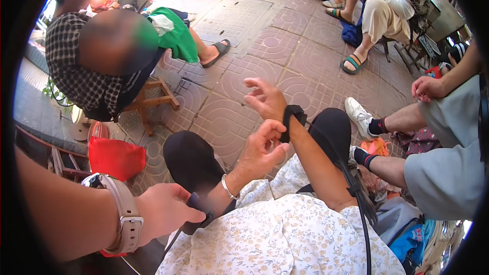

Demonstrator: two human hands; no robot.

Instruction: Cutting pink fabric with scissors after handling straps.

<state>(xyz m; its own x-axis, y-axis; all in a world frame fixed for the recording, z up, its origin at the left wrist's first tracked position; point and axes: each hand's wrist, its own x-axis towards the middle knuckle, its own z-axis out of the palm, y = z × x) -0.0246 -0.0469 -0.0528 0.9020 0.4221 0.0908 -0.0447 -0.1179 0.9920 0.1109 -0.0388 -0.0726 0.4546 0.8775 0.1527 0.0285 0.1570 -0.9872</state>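
My left hand (pixel 259 150) wears a silver bangle (pixel 227 187). Its thumb and fingers are apart and loosely curled, the fingertips beside or touching a black wrist strap (pixel 287 125). That strap, bearing a small black device (pixel 297 114), goes round my right wrist. Nothing shows in my right hand (pixel 267 101), whose fingers are spread and slightly bent. From the left, another person's hand (pixel 165 213) with a beige-strapped watch (pixel 125 214) holds a black band (pixel 198 224) at my left forearm. A black cable (pixel 364 224) runs along my right arm.
A person in a checked shirt (pixel 61 56) sits on a wooden stool (pixel 153 102) at far left. Below lies a red bag (pixel 116 158). Another person's legs (pixel 397 122) extend in from the right. Cloth pieces (pixel 374 146) lie on the paved ground (pixel 229 107).
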